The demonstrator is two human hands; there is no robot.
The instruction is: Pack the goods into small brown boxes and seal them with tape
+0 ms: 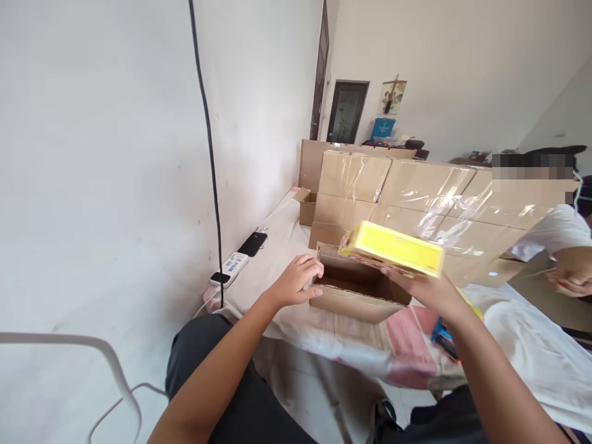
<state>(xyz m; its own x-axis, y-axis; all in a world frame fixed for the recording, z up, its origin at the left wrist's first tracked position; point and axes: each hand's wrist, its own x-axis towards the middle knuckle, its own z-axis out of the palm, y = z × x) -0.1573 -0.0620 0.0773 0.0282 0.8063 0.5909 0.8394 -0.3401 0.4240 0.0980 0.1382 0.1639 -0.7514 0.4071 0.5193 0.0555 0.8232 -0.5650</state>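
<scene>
An open cardboard box (356, 305) stands on the cloth-covered table in front of me, its dark inside showing. My left hand (298, 280) is at the box's left end, with curled fingers and thumb gripping that edge. Above the box's opening, my right hand (420, 287) holds a bright yellow box (398, 246) from below, tilted and slightly blurred. The far-side fingers of that hand are partly hidden by the yellow box. A blue package (444, 339) lies on the table, partly behind my right forearm.
Taped cardboard panels (411, 185) stand behind the box, with a small open carton (306, 208) beside them. A black phone (253, 244) and a white power strip (230, 269) lie along the wall. A black cable (208, 135) hangs down at left. Another person's hand (573, 274) is at right.
</scene>
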